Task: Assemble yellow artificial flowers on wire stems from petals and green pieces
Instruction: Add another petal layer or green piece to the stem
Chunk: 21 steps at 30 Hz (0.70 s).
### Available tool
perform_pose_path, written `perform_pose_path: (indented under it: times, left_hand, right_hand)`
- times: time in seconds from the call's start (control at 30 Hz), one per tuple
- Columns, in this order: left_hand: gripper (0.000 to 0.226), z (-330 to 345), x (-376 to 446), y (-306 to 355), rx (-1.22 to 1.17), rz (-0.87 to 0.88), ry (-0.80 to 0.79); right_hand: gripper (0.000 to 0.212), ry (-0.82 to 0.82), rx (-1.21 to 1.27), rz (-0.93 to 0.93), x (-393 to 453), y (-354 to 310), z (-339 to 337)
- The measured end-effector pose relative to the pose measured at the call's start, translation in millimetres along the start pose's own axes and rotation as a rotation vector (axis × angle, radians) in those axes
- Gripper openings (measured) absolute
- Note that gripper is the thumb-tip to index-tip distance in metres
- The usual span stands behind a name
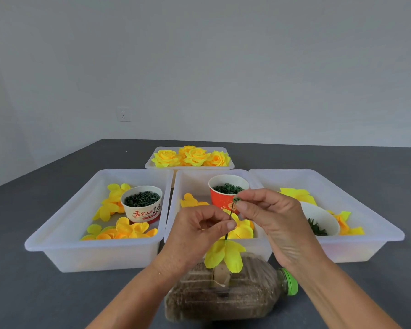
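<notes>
- Left hand (197,230) pinches the thin dark wire stem (230,218) between thumb and fingertips, right above the bottle (223,295).
- Right hand (268,213) pinches a small green ring (236,199) at the wire's top end.
- A yellow fabric petal piece (224,255) hangs on the wire just over the bottle, soft and creased.
- The bottle lies on its side, clear ribbed plastic packed with brown grainy fill, green cap (291,282) to its right.
- Beyond the bottle sit three translucent white trays; the middle tray (192,176) holds a red paper cup (220,199) of green rings, partly behind the right hand.
- Left of the bottle, a tray (64,224) with loose petals and a white printed cup (141,204).
- Farthest from the bottle, a tray with finished yellow roses (191,156).
</notes>
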<state>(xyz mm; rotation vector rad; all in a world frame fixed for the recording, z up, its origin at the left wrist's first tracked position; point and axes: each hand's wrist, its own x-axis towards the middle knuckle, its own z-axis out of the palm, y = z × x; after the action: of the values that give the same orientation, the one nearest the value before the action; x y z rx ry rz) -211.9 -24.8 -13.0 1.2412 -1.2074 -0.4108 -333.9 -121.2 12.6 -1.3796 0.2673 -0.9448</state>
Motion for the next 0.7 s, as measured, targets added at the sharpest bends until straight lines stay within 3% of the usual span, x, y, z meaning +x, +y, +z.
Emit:
perform_pose_path:
  times: [0.7]
  left_hand:
    - [0.011, 1.4, 0.8, -3.2, 0.011, 0.025, 0.029]
  right_hand:
    - [0.015, -0.003, -0.099, -0.152, -2.2, 13.9, 5.0]
